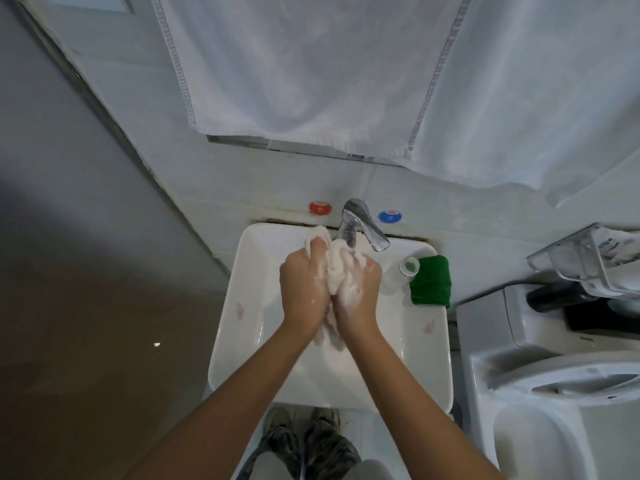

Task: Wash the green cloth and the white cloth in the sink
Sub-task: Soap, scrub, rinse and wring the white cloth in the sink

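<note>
While a big white towel (311,71) hangs above, the sink (242,306) holds both soapy hands: left hand (304,282) and right hand (358,287) grip the white cloth (334,268) under the faucet (360,223). The green cloth (431,280) lies on the right rim, touching a small bottle (408,266).

Nothing here can truly be read. The red round marker (320,207) on the wall tiles left of the tap (362,224) carries a small white mark, too blurred to make out. The blue round marker (390,216) to the tap's right bears a tiny red-and-white mark, equally unclear. On the right, dark print shows on the white paper inside the clear plastic holder (585,259), but the characters are too small and smeared to tell. Faint pink marks sit on the sink rim (239,310), left and right; they are not legible as any sign.
</note>
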